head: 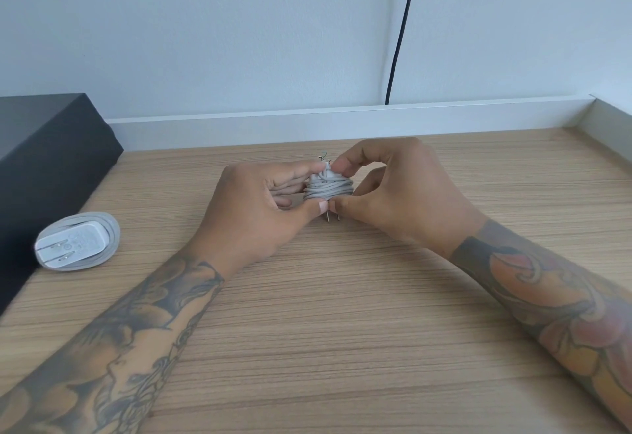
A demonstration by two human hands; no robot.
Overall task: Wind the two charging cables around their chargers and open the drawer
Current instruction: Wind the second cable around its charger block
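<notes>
Two tattooed forearms reach in from the bottom corners over the wooden desk (342,331). At centre frame the left hand (253,208) and right hand (386,191) both pinch a white charger (328,187) wound with grey cable, prongs pointing down, held just above the desk. At left lies a second wound charger (77,241), beside a dark box (44,160).
</notes>
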